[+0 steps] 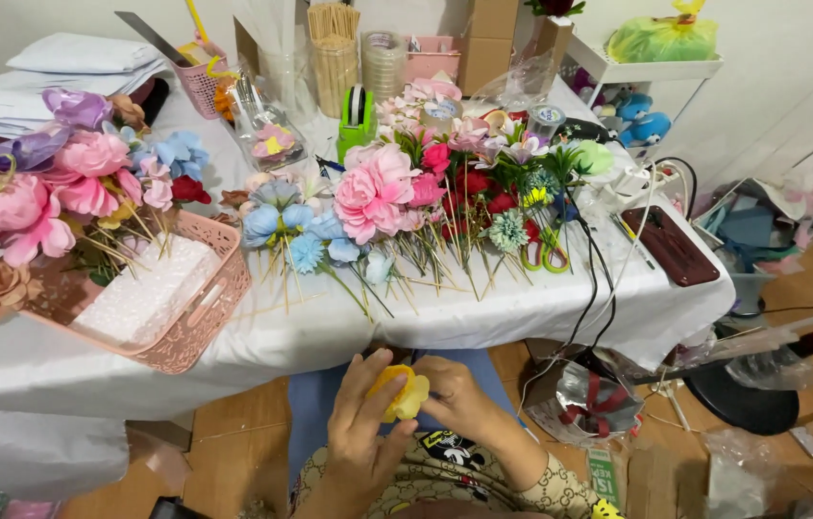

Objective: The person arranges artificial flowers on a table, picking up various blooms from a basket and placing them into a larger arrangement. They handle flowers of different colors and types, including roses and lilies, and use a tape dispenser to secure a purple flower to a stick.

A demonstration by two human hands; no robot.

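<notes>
Both my hands hold a small yellow paper flower in my lap, below the table's front edge. My left hand curls around its left side with the fingers over the petals. My right hand grips it from the right. On the white-covered table above lie several handmade flowers on thin sticks: big pink ones, blue ones, red and white ones.
A pink plastic basket with white foam and pink, purple and red flowers stands at the left. Green-handled scissors, a green tape dispenser, wooden sticks in cups, black cables and a dark case sit on the table. Bags clutter the floor at right.
</notes>
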